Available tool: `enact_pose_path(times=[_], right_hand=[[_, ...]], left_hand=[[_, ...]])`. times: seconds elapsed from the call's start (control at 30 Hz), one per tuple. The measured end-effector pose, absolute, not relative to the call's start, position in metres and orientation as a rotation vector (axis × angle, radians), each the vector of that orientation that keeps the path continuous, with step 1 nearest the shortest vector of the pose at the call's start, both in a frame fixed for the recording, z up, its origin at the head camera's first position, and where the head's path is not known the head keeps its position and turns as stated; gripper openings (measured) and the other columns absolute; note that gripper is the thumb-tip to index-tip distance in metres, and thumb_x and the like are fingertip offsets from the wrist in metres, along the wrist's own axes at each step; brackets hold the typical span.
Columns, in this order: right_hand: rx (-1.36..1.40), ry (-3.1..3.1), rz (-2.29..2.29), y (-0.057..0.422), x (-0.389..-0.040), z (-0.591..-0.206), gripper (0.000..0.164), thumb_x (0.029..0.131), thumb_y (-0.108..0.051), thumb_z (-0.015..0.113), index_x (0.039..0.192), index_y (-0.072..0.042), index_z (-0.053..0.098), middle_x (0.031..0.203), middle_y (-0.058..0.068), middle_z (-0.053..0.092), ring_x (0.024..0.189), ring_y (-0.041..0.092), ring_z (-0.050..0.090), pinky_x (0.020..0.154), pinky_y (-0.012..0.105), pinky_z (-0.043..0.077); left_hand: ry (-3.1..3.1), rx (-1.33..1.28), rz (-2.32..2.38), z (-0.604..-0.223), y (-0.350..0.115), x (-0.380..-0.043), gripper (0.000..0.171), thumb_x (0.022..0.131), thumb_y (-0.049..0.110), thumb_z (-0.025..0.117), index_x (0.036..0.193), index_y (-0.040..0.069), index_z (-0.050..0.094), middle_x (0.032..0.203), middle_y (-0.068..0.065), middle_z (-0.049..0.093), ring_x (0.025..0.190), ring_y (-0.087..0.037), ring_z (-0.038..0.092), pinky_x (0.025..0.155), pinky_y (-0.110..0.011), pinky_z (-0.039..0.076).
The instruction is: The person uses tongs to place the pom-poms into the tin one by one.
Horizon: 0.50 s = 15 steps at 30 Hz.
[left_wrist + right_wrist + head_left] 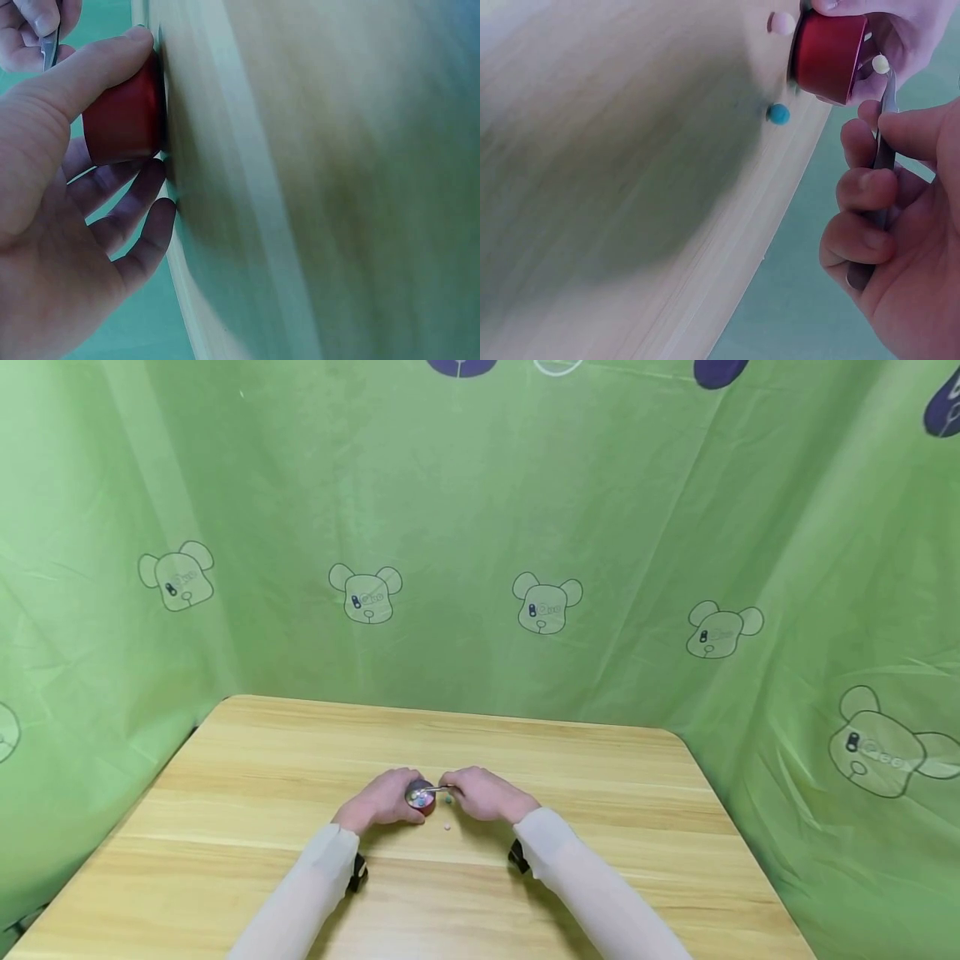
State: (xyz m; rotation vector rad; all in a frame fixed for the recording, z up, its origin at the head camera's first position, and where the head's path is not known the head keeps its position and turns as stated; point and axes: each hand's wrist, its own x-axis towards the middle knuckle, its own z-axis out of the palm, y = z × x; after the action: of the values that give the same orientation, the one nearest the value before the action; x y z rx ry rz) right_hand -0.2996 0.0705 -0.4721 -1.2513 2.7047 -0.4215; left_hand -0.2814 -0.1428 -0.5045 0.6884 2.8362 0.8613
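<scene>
A small red round cup (124, 124) stands on the wooden table, its open top showing several pale and coloured beads in the head view. My left hand (392, 796) holds it from the side, the thumb on the near wall and fingers behind. In my right hand (483, 793), curled fingers and thumb grip a slim metal utensil (885, 156); whether it is a spoon or tweezers I cannot tell. Its tip is over the cup, with a pale yellow bead (881, 64) beside it. A blue-green bead (778, 114) and a pink bead (782, 23) lie on the table near the cup.
The light wooden table (615, 835) stretches out on all sides of the hands. A green curtain (450, 510) with bear-head prints hangs behind it and along both sides. Dark wrist-worn devices (517, 857) sit under both forearms.
</scene>
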Motion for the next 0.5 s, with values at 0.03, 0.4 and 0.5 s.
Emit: enact_pose_path(times=[0.03,0.4,0.5], right_hand=[[-1.249,2.705,-0.420,0.0703,-0.2994,-0.4719,0.022,0.099,-0.013,0.046,0.113,-0.011,0.064,0.104,0.003,0.067,0.088,0.008,0.059,0.083,0.029,0.050],[-1.198,2.724,-0.413,0.0681,-0.3009,-0.4737,0.021,0.099,-0.014,0.047,0.112,-0.012,0.064,0.102,0.002,0.067,0.088,0.009,0.059,0.082,0.031,0.050],[-1.154,2.735,-0.395,0.0676,-0.3008,-0.4739,0.021,0.099,-0.015,0.047,0.112,-0.012,0.063,0.102,0.001,0.066,0.089,0.010,0.060,0.083,0.031,0.050]], left_hand=[[2.835,0.685,0.861,-0.5047,-0.1428,-0.2815,0.053,0.067,0.025,0.084,0.110,0.008,0.059,0.100,-0.004,0.062,0.093,-0.022,0.057,0.087,-0.041,0.045],[2.835,0.684,0.855,-0.5053,-0.1426,-0.2824,0.052,0.067,0.025,0.084,0.110,0.007,0.059,0.100,-0.004,0.062,0.093,-0.021,0.057,0.087,-0.040,0.046],[2.838,0.692,0.851,-0.5049,-0.1424,-0.2824,0.051,0.068,0.025,0.084,0.109,0.008,0.060,0.099,-0.003,0.062,0.092,-0.021,0.057,0.086,-0.040,0.046]])
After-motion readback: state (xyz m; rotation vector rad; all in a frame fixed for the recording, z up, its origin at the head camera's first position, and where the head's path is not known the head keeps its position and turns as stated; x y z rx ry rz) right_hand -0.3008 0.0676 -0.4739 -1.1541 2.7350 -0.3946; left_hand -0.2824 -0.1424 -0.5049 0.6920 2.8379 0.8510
